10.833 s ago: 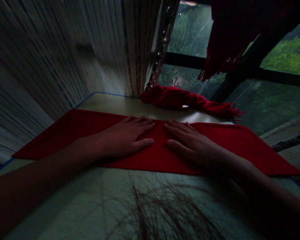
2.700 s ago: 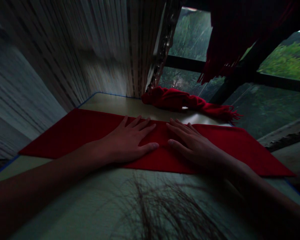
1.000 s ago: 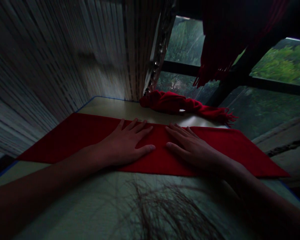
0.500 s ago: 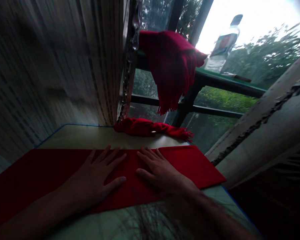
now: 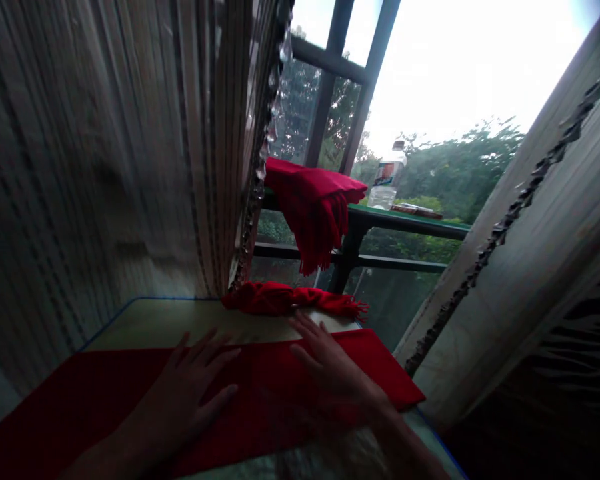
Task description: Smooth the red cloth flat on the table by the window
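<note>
Both hands rest palm-down on the flat red scarf [image 5: 80, 400] spread across the table [image 5: 155, 320]. The left hand [image 5: 190, 390] has its fingers splayed and grips nothing. The right hand [image 5: 333, 363] is likewise open, its fingertips past the cloth's far edge, near a crumpled fringed scarf [image 5: 275, 298]. A third scarf [image 5: 313, 197] hangs over the window rail [image 5: 415, 223], near a water bottle [image 5: 386, 177].

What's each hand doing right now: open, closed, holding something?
Left hand: open, flat on the red cloth, holding nothing.
Right hand: open, flat on the same cloth, holding nothing.
</note>
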Tool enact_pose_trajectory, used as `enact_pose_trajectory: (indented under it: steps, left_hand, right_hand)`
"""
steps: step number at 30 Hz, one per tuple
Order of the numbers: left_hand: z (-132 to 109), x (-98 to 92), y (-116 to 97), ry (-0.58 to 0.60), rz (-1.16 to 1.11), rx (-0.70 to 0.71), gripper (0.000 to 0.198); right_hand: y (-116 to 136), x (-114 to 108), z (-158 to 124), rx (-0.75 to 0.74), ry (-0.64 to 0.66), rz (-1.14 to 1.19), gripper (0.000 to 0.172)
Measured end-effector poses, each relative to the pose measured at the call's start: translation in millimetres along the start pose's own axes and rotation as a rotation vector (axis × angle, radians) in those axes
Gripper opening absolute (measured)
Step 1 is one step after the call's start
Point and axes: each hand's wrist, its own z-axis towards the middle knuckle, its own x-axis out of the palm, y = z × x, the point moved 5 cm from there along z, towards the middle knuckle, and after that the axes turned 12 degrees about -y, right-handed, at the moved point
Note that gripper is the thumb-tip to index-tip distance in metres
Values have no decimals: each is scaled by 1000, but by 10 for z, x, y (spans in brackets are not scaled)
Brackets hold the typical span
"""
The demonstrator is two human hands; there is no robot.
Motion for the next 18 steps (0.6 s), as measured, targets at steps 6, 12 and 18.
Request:
enact_pose_trajectory:
  steps: [6,12,18]
  left_hand:
    - [193,-117,-207,85,-57,-163,39]
    - [182,161,-403,241,47,-193,41]
    - [177,232,-332,290,187,-305,44]
  right_hand:
    - [-450,-341,-109,3,-79,-85,54]
    - [-739,14,-390,67,-16,-148,54]
    - [-858,222,-426,122,1,-173,56]
